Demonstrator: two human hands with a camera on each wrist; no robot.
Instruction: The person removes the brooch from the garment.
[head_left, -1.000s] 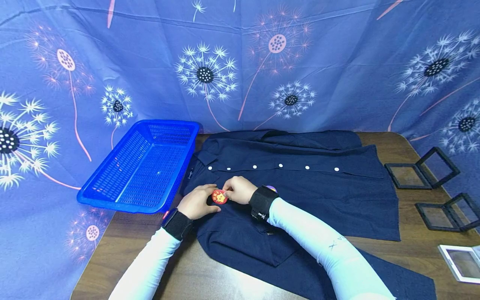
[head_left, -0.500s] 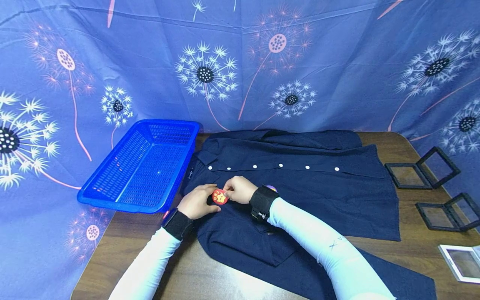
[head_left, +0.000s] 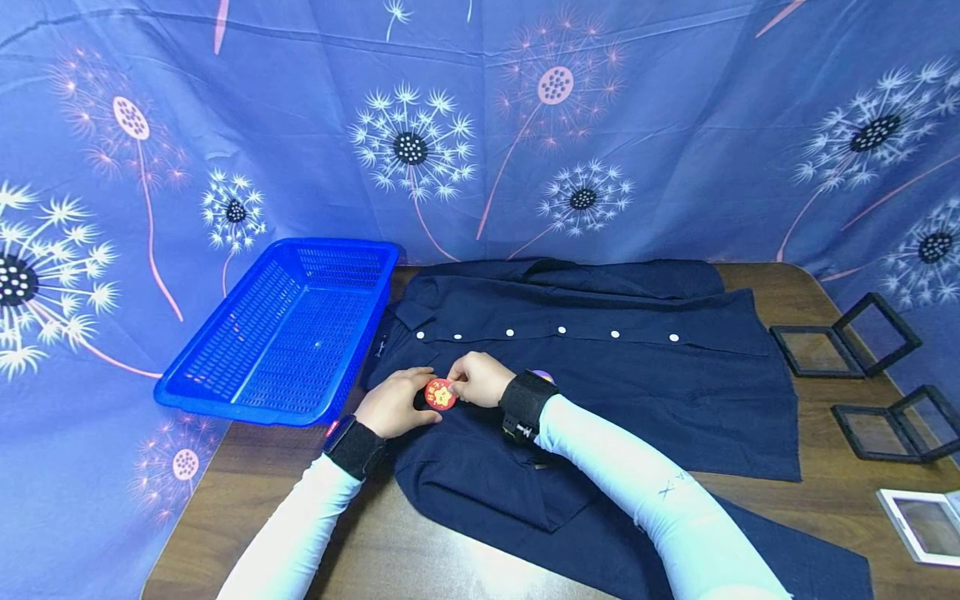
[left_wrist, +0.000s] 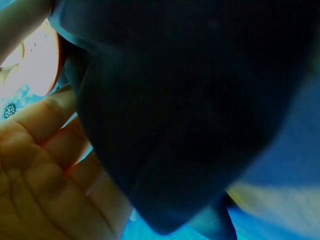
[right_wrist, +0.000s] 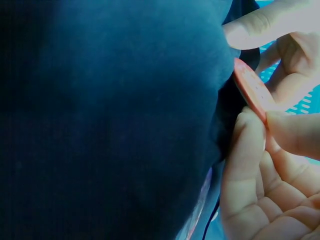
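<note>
A navy buttoned shirt (head_left: 637, 400) lies spread on the table. At its collar end, my right hand (head_left: 482, 379) pinches the edge of a round red badge (head_left: 439, 394) with a yellow star between thumb and index finger. In the right wrist view the badge (right_wrist: 254, 90) is tilted against a fold of dark cloth. My left hand (head_left: 393, 406) holds that cloth, its thumb in front and its fingers behind; the left wrist view shows the raised fabric (left_wrist: 165, 125) beside the palm. The badge's back is hidden. Partly behind my right wrist, a purple round piece (head_left: 545, 377) shows on the shirt.
A blue plastic basket (head_left: 288, 408) stands on the left of the wooden table (head_left: 217, 492). Two opened black frames (head_left: 817, 372) and a white frame (head_left: 903, 533) lie on the right. A blue dandelion-print curtain (head_left: 480, 125) hangs behind the table.
The badge has turned very slightly between my hands. Both hands otherwise keep the same place and hold.
</note>
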